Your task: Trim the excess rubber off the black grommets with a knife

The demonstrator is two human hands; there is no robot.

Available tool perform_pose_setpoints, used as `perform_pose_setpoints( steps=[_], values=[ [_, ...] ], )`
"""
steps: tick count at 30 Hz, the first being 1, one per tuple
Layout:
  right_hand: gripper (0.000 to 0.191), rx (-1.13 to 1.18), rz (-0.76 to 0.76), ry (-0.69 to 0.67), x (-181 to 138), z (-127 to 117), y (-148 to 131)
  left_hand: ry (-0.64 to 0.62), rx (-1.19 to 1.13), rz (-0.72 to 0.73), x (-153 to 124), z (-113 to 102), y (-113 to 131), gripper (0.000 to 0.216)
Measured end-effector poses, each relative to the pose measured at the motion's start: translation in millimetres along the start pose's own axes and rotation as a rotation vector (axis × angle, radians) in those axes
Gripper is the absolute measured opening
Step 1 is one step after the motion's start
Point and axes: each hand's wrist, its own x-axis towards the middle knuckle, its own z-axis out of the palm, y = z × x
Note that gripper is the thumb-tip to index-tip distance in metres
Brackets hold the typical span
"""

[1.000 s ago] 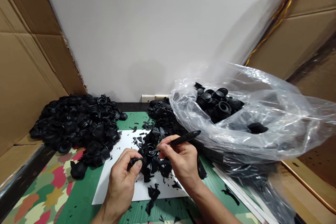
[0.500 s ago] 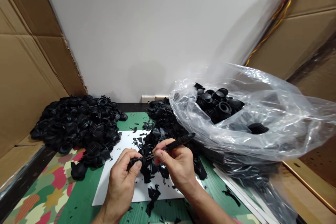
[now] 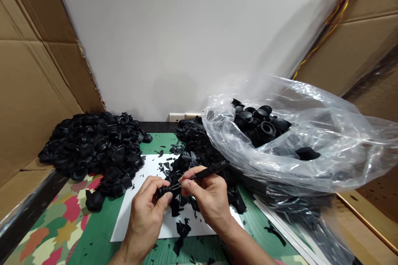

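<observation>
Over the white sheet point(image 3: 129, 215), my left hand point(image 3: 146, 211) pinches a small black ribbed rubber plug point(image 3: 163, 191) between thumb and fingertips. My right hand point(image 3: 207, 198) grips a slim black-handled trimming tool point(image 3: 214, 168) like a pen. Its thin metal tip points left and meets the right side of the plug; the exact contact is too small to make out. Black rubber scraps point(image 3: 183, 230) lie on the sheet below and between both hands.
Many untrimmed-looking black plugs point(image 3: 96, 140) are heaped at the left. Behind the sheet is a mound of scraps point(image 3: 195, 136). A clear plastic bag point(image 3: 338, 132) at the right holds more ribbed plugs point(image 3: 264, 124). Cardboard walls point(image 3: 27, 78) flank the green board point(image 3: 96, 232).
The view has shifted slightly. The plug shows a little more between my left fingertips, and the tool's handle has tilted slightly lower. Both hands keep their grip.
</observation>
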Motion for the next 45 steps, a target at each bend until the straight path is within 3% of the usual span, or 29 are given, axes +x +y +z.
perform_pose_setpoints(
  steps=[5,11,15,19,21,23,26,29,32,36,45],
  values=[
    [0.008,0.020,-0.014,-0.033,-1,6,0,-0.040,0.010,0.018,-1,1,0,0.009],
    [0.007,-0.133,-0.099,-0.046,-3,4,2,-0.053,0.022,0.036,-1,1,-1,0.011],
    [0.008,-0.355,-0.301,-0.059,-6,5,1,-0.063,0.058,0.031,-1,1,-1,0.009],
    [0.013,-0.583,-0.614,-0.118,-3,3,-4,-0.084,0.049,0.046,-2,2,1,0.007],
    [0.014,-0.642,-0.705,-0.077,3,-2,-5,-0.071,0.031,0.045,-2,3,1,0.006],
    [0.011,-0.626,-0.657,0.045,9,-10,-5,-0.042,0.021,0.029,-2,3,1,0.007],
    [0.010,-0.463,-0.423,0.153,15,-17,-4,-0.016,0.011,0.010,-1,2,1,0.006],
    [0.010,-0.234,-0.188,0.099,14,-13,-4,-0.015,-0.001,0.006,0,1,1,0.007],
    [0.011,-0.068,-0.047,0.015,8,-2,-6,-0.021,-0.018,0.004,0,0,3,0.007],
    [0.012,0.001,0.009,-0.047,3,6,-7,-0.029,-0.028,0.006,0,0,5,0.008],
    [0.013,-0.088,0.016,-0.108,0,6,-5,-0.002,-0.006,0.011,3,1,6,0.009]
  ],
)
